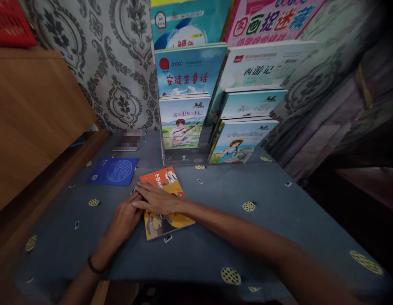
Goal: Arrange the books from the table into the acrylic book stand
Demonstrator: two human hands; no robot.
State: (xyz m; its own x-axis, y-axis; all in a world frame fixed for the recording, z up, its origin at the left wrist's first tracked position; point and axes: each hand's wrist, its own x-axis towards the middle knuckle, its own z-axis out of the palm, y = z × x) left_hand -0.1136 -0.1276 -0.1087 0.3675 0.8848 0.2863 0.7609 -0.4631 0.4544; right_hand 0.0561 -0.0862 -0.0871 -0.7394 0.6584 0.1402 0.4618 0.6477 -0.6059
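An orange and yellow paperback book (175,221) with a cartoon cover lies face up on the grey tablecloth. My right hand (160,199) rests flat across it, fingers stretched toward its left edge and overlapping my left hand's fingers. At that same edge, my left hand (126,214) touches the book; its fingertips are hidden beneath the right hand, so its grip is unclear. A dark band (95,266) circles my left wrist. Left of and beyond the hands lies a blue booklet (115,171).
A clear stand (184,159) holding upright children's books in tiered columns is at the back of the table (222,237). A blurred-out item (129,140) lies behind the booklet. At left stands a wooden cabinet (34,118) bearing a red basket (12,25); a curtain (326,110) hangs right.
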